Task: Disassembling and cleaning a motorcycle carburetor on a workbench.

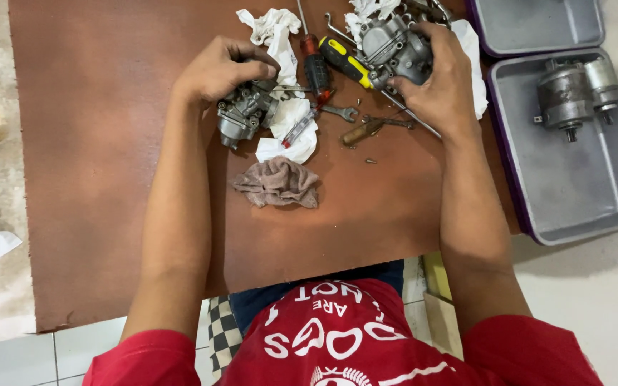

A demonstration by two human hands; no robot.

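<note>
The left hand (219, 68) grips a small metal engine part (244, 114); the right hand (441, 78) holds a bigger one (395, 46), keeping both steady on the brown table (109, 179).

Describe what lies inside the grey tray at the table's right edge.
Inside the tray lies one grey metal motor part, at its far end. The rest shows bare floor. Whatever is under that part is covered.

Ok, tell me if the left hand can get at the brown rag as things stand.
Probably not yet: the left hand is closed on a carburetor. The brown rag lies uncovered just below it on the board, so only the full grip hinders.
</note>
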